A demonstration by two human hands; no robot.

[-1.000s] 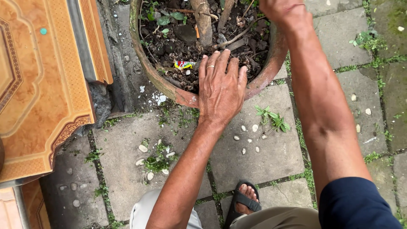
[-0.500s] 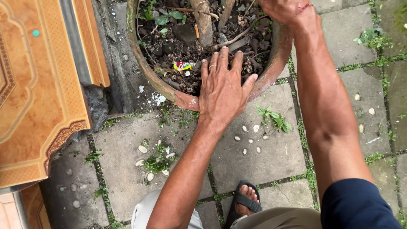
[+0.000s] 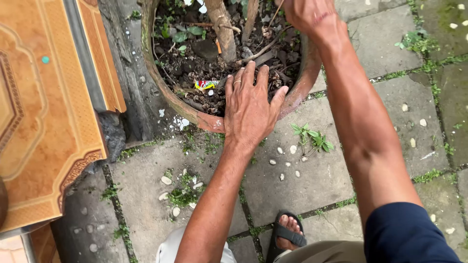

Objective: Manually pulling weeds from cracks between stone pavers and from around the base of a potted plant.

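The left hand (image 3: 251,109) lies flat and spread, palm down, across the near rim of the clay pot (image 3: 204,119), its fingertips reaching over onto the dark soil (image 3: 195,65) inside; it grips nothing, only presses. A ring shows on one finger. The right hand (image 3: 304,14) is up at the far side of the pot, at the top edge of the view, and I cannot tell whether it is closed on a stem or merely resting there (the fingers are cut off by the frame).

The pot sits right under both hands, on the mossy paving stones (image 3: 312,180). It looks like a heavy thing to me: thick earthenware, full of damp soil, with a woody trunk (image 3: 222,27) rising just beyond the left fingertips. The rim seems chipped and flaking below the left palm, so I would judge it brittle there and rough rather than slippery. The sounder hold is probably the rim at two opposite sides, or low around the body.

Just left of the left fingers a small bright wrapper (image 3: 206,85) lies on the soil, light and crinkly by the look. A carved orange panel (image 3: 44,112) stands well off to the left.
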